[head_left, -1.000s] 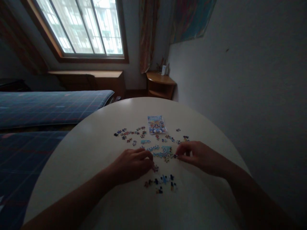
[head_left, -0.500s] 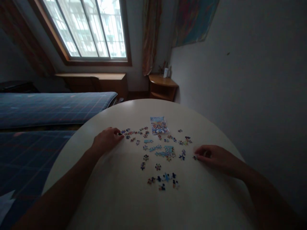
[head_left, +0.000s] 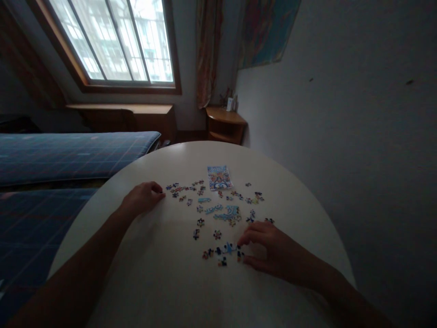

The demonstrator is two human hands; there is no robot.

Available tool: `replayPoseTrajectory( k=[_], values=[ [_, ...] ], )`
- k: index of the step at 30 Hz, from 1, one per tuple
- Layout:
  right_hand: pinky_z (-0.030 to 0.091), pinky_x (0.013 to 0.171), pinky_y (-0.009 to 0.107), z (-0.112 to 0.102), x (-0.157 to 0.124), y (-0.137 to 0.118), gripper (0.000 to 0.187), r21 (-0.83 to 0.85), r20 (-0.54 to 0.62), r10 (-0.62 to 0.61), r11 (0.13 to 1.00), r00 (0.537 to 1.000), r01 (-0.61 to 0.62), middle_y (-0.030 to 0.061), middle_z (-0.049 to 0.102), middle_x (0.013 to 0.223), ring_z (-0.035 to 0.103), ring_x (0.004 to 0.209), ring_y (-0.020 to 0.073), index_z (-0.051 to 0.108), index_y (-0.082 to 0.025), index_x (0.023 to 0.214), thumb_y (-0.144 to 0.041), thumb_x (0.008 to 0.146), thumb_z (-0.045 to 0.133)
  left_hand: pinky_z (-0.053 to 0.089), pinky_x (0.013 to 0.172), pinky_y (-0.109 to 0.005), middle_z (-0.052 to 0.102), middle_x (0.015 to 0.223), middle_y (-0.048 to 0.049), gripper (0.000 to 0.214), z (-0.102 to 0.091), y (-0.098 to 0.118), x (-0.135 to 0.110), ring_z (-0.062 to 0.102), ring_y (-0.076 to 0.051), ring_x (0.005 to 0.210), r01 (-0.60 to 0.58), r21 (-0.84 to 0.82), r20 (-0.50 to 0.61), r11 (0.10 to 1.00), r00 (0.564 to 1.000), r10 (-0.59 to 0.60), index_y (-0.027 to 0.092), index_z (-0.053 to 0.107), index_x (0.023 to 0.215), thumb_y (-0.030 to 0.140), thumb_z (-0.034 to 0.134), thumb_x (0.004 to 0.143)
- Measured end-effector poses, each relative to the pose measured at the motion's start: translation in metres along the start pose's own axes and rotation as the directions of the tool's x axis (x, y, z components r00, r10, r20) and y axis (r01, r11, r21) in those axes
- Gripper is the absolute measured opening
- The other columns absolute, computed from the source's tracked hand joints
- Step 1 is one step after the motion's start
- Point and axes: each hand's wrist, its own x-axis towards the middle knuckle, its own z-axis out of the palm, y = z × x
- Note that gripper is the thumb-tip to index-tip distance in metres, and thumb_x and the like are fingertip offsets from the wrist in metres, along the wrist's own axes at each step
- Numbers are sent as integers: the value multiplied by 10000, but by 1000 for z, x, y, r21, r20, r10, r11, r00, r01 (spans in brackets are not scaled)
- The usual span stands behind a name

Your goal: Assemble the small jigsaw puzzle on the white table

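Observation:
My left hand (head_left: 143, 198) is at the left end of the loose puzzle pieces (head_left: 182, 189), thumb and fingers pinched together. Whether a small piece is between its fingertips is too dark to make out. My right hand (head_left: 273, 248) reaches in from the right with thumb and fingers apart. Its fingertips are at the right end of a short joined row of puzzle pieces (head_left: 229, 248), around a dark and pale puzzle piece (head_left: 240, 256). Above lies a light-blue joined section (head_left: 228, 212), and farther off a printed picture sheet (head_left: 219, 177).
Everything lies on a round white table (head_left: 164, 282). One puzzle piece (head_left: 269, 220) sits just beyond my right hand, and another (head_left: 222, 262) below the row. A bed with a plaid cover (head_left: 75, 152) borders the left side; a white wall (head_left: 341, 136) stands at the right.
My right hand has left a piece at the right and moved left and nearer to the joined row, its fingers spreading. My left hand has drawn slightly away from the pieces. The view has shifted a little.

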Motion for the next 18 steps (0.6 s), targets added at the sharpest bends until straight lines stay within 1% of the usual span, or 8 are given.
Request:
replayPoseTrajectory(
  k=[3, 5, 8, 10, 12, 14, 16, 18],
  values=[
    [419, 910, 371, 3, -1, 3, 253, 10, 17, -30, 999, 999, 30, 39, 661, 1057, 601, 993, 196, 678, -247, 1055, -264, 808, 727, 486, 733, -300, 737, 962, -94, 276, -4, 0, 0, 682, -243, 850, -37, -57, 17, 998, 999, 38, 175, 715, 949, 354, 665, 744],
    [421, 898, 361, 3, -2, 4, 255, 17, 35, -52, 999, 998, 52, 44, 663, 1058, 606, 975, 190, 696, -251, 1065, -258, 812, 725, 486, 714, -295, 742, 876, -80, 190, -9, 6, -4, 682, -238, 807, -69, -96, 45, 993, 996, 74, 182, 727, 827, 334, 654, 739],
    [425, 879, 344, 5, -2, 4, 232, 17, 59, -73, 997, 996, 72, 47, 669, 1023, 612, 931, 175, 722, -258, 1065, -243, 834, 701, 495, 707, -281, 751, 878, -52, 238, -16, 31, -23, 682, -211, 787, -142, -182, 77, 973, 984, 158, 213, 744, 853, 405, 616, 795],
    [431, 862, 329, 6, -2, 3, 211, 18, 65, -72, 997, 995, 71, 47, 669, 989, 610, 902, 167, 732, -250, 1050, -234, 845, 689, 502, 690, -262, 756, 862, -30, 236, -14, 56, -44, 681, -192, 768, -206, -257, 112, 944, 964, 240, 233, 753, 854, 430, 653, 774],
    [442, 819, 302, 8, 0, 1, 203, 25, 73, -54, 998, 996, 52, 45, 664, 951, 606, 858, 156, 732, -234, 1047, -227, 852, 678, 502, 627, -259, 750, 782, -35, 267, -4, 81, -68, 670, -181, 691, -231, -446, 158, 865, 931, 330, 216, 759, 903, 434, 671, 776],
    [448, 758, 272, 8, 1, -1, 204, 33, 87, -34, 999, 996, 31, 45, 661, 923, 600, 809, 144, 729, -216, 1051, -211, 861, 656, 481, 545, -235, 737, 709, -34, 289, 12, 101, -91, 656, -164, 620, -161, -573, 219, 803, 915, 339, 201, 757, 950, 426, 666, 792],
    [448, 728, 251, 7, 2, -3, 230, 45, 106, -26, 999, 994, 21, 48, 669, 931, 602, 795, 138, 726, -208, 1069, -172, 866, 625, 464, 495, -217, 745, 724, -41, 302, 29, 112, -108, 667, -164, 620, -90, -653, 252, 752, 911, 328, 200, 747, 1007, 412, 636, 823],
    [449, 744, 245, 5, 4, -3, 254, 51, 126, -23, 999, 992, 17, 47, 682, 951, 612, 818, 136, 727, -207, 1059, -122, 857, 599, 469, 484, -208, 758, 775, -61, 313, 41, 116, -118, 696, -176, 675, -38, -716, 265, 697, 909, 322, 191, 735, 1054, 389, 618, 842]
  ],
)
